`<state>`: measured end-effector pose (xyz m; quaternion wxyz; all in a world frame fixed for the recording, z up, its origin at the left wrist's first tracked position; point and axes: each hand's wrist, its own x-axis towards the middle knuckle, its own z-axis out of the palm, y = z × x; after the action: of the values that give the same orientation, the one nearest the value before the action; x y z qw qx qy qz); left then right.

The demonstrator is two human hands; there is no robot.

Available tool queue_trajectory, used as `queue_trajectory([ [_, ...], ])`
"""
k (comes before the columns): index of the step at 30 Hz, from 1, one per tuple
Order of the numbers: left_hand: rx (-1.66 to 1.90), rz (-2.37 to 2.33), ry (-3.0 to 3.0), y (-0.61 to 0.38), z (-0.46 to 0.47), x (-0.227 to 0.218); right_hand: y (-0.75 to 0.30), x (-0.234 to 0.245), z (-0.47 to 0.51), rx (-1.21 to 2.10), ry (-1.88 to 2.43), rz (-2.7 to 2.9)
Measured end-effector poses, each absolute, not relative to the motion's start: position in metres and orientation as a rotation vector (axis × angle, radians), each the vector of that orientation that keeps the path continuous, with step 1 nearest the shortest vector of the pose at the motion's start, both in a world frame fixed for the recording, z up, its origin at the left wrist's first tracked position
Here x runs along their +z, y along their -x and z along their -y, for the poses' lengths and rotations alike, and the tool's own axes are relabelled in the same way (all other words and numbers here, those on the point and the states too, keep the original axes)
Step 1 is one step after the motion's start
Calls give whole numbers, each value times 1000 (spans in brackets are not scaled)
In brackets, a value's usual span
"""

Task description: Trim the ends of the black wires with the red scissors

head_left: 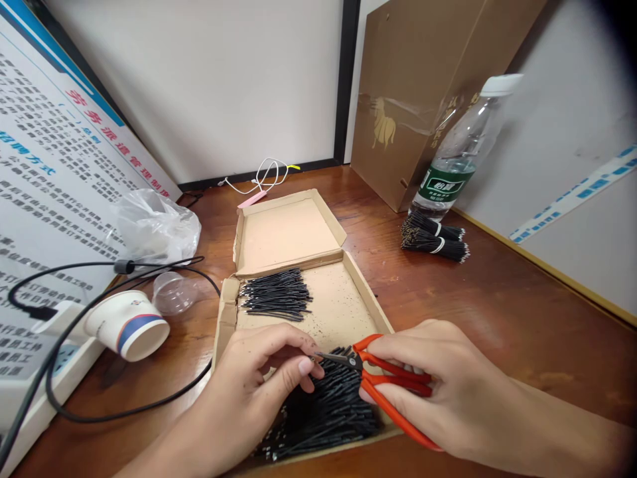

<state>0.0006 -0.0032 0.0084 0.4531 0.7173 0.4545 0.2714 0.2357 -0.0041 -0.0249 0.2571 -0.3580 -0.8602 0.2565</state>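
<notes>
My right hand grips a pair of scissors with red handles and short dark blades. The blades point left, their tips right by the fingertips of my left hand. That hand is closed in a pinch on what looks like a short black wire, mostly hidden by the fingers; only a small end shows. Both hands are over an open cardboard box. Below them lies a large pile of short black wires, partly covered by my left hand. A smaller, neater stack of black wires rests farther back in the box.
Two banded bundles of black wires lie by a water bottle and a brown carton. At left are a paper cup, a see-through plastic cup, a plastic bag and a looping black cable. Dark scraps dot the box floor.
</notes>
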Motion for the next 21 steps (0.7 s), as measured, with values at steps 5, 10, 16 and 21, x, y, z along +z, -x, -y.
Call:
queue_trajectory([
  [5, 668, -1123, -1771, 1, 3, 8, -235, -24, 5, 741, 1004, 2345],
  [10, 659, -1135, -1767, 0, 3, 7, -235, -23, 5, 750, 1005, 2357],
  [16, 657, -1133, -1734, -1, 4, 7, -234, -27, 3, 683, 929, 2301],
  [21, 665, -1125, -1695, 0, 5, 6, -234, -29, 2, 758, 967, 2256],
])
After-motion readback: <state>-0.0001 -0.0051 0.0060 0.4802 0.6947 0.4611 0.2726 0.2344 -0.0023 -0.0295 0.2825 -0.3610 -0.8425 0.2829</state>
